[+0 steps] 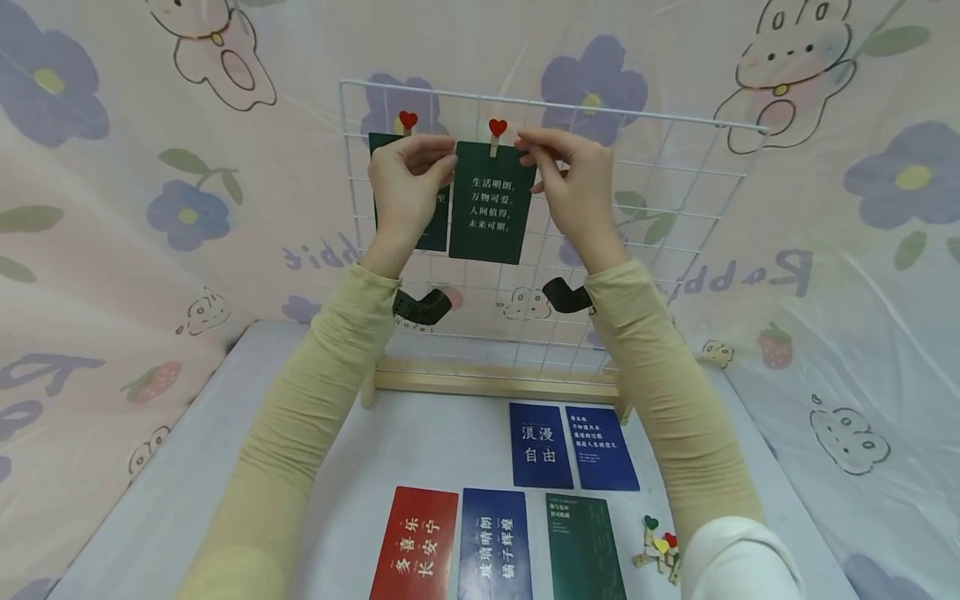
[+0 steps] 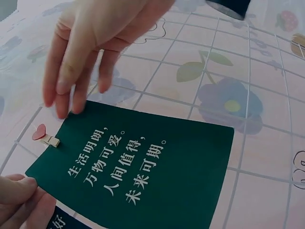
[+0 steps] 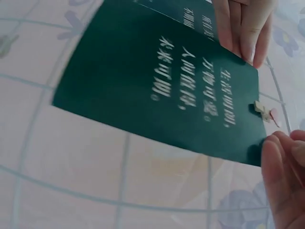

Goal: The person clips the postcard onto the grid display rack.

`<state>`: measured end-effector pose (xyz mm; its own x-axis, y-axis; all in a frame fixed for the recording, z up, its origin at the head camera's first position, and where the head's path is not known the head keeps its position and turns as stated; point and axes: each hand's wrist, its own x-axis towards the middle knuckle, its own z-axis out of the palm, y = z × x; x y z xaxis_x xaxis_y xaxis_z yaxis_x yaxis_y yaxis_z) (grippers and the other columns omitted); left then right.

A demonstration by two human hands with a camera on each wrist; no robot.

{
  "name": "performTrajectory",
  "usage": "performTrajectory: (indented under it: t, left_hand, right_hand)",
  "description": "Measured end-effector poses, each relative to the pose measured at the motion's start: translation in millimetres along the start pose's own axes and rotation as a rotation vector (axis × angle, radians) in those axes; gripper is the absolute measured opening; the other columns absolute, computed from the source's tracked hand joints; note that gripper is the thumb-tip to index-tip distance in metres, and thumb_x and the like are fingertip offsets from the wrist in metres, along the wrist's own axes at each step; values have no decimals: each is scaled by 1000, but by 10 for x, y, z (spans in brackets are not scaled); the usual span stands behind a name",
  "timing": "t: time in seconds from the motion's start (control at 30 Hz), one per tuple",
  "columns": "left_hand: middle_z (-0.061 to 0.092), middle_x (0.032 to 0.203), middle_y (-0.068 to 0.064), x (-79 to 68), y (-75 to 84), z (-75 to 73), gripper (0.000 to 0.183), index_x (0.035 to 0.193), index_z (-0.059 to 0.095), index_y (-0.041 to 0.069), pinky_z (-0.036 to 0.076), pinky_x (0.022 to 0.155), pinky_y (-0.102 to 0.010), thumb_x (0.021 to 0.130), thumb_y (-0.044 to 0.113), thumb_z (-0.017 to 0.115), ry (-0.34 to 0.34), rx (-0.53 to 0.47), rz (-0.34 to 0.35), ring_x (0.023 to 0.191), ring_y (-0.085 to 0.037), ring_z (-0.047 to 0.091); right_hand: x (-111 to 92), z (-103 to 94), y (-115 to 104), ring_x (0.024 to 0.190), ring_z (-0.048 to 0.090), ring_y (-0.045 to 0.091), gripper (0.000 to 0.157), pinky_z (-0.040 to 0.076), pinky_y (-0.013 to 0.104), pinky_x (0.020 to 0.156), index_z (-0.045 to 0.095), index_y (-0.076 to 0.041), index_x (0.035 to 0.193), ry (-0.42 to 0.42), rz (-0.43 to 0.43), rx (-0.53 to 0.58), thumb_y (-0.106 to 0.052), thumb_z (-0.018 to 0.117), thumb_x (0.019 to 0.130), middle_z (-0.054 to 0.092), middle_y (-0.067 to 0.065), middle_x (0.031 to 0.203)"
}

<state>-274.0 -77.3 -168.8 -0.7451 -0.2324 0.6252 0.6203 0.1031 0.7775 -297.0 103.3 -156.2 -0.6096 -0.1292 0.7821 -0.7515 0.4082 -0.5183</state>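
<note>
A dark green card [image 1: 489, 217] with white characters hangs on the white wire grid, its top edge held by a small wooden clothespin [image 1: 494, 148] with a red heart. My left hand [image 1: 408, 187] pinches its upper left corner between thumb and fingers. At the upper right corner, my right hand [image 1: 577, 187] has its fingertips at the edge, thumb apart from them. Those right fingers [image 2: 71, 71] look blurred in the left wrist view. Behind my left hand, a second dark card [image 1: 435, 229] hangs from another heart clothespin [image 1: 408, 123], partly covered.
The wire grid [image 1: 667, 121] stands in a wooden base [image 1: 495, 383]. On the white table lie two blue cards [image 1: 542, 467], a red card [image 1: 405, 517], another blue card [image 1: 493, 508] and a green card [image 1: 585, 554]. Several heart clothespins [image 1: 660, 546] lie at right.
</note>
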Motion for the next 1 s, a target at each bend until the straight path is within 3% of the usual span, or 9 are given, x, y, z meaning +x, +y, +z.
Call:
performTrajectory:
  t: [0.13, 0.37, 0.6, 0.73, 1.0]
  left_hand:
    - [69, 98, -19, 1, -67, -14, 17, 100, 69, -10, 56, 75, -26, 84, -6, 68, 1, -39, -3, 85, -23, 68]
    - [69, 96, -22, -22, -105, -43, 16, 98, 68, -13, 56, 77, -28, 82, -8, 69, 5, -117, -2, 83, -24, 68]
    - [68, 94, -22, 6, -329, -103, 18, 98, 67, -14, 57, 76, -32, 80, -10, 69, -33, -264, -72, 82, -26, 69]
    - [69, 95, -20, -38, -385, -143, 19, 99, 67, -13, 57, 77, -31, 81, -10, 69, -73, -304, -109, 83, -25, 70]
    - [71, 95, -16, -176, -439, -253, 21, 103, 67, -12, 56, 77, -30, 82, -9, 68, -148, -321, -177, 83, -21, 70]
  right_hand:
    - [-125, -8, -95, 86, 66, 22, 18, 56, 26, 62, 69, 7, 107, -16, 35, 32, 1, 57, 94, 70, 17, 101]
    - [-232, -20, -17, 88, 66, 23, 18, 56, 25, 63, 69, 7, 107, -43, 41, 38, 1, 57, 94, 70, 17, 99]
    - [-353, -61, 67, 88, 66, 26, 20, 56, 25, 60, 66, 9, 110, -64, 81, 92, 2, 56, 95, 68, 21, 99]
    - [-417, -78, 145, 88, 64, 30, 22, 56, 28, 60, 64, 9, 114, -69, 95, 135, 3, 54, 95, 67, 24, 101]
    - [-545, -106, 495, 87, 65, 20, 26, 56, 25, 59, 63, 2, 121, -89, 113, 185, -5, 55, 97, 68, 17, 102]
